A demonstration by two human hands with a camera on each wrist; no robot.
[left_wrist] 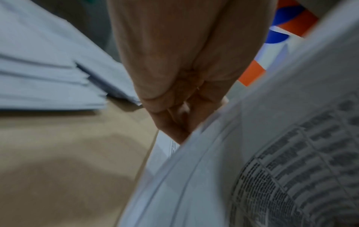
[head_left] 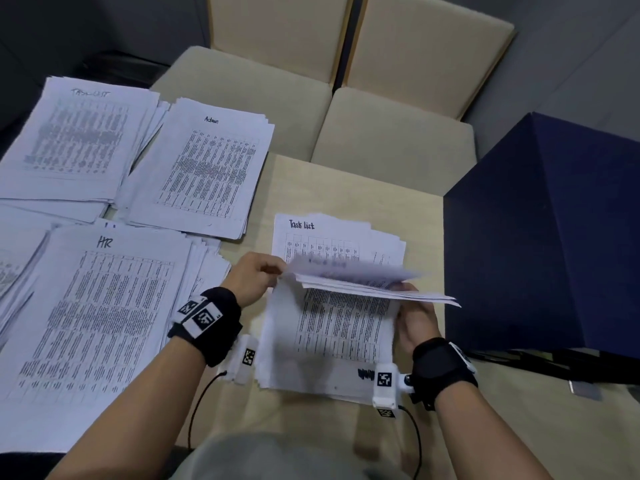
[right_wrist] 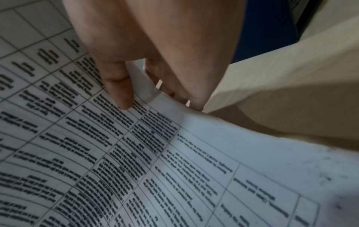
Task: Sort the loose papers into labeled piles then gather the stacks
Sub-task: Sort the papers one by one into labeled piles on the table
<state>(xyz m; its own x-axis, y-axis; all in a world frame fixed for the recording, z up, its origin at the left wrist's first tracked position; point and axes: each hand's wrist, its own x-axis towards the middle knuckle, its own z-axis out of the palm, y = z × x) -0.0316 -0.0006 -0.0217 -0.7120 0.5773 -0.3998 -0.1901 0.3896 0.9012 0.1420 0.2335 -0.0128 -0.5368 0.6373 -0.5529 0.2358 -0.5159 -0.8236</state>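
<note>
A bundle of printed sheets [head_left: 332, 327] curls up in front of me, its top edge folded toward me. My left hand [head_left: 258, 277] grips the bundle's left edge [left_wrist: 213, 153]. My right hand [head_left: 412, 313] grips the right edge, thumb [right_wrist: 118, 86] on the printed face [right_wrist: 136, 153]. Behind the bundle lies a sheet headed "Task list" [head_left: 311, 233]. Sorted piles lie to the left: "HR" [head_left: 97, 313], "Admin" [head_left: 204, 168] and another "Task list" pile [head_left: 76, 133].
The wooden table [head_left: 346, 181] ends just behind the papers. Two beige chairs [head_left: 391, 140] stand beyond it. A dark blue box [head_left: 547, 237] stands close on the right. More sheets lie at the far left edge [head_left: 14, 271].
</note>
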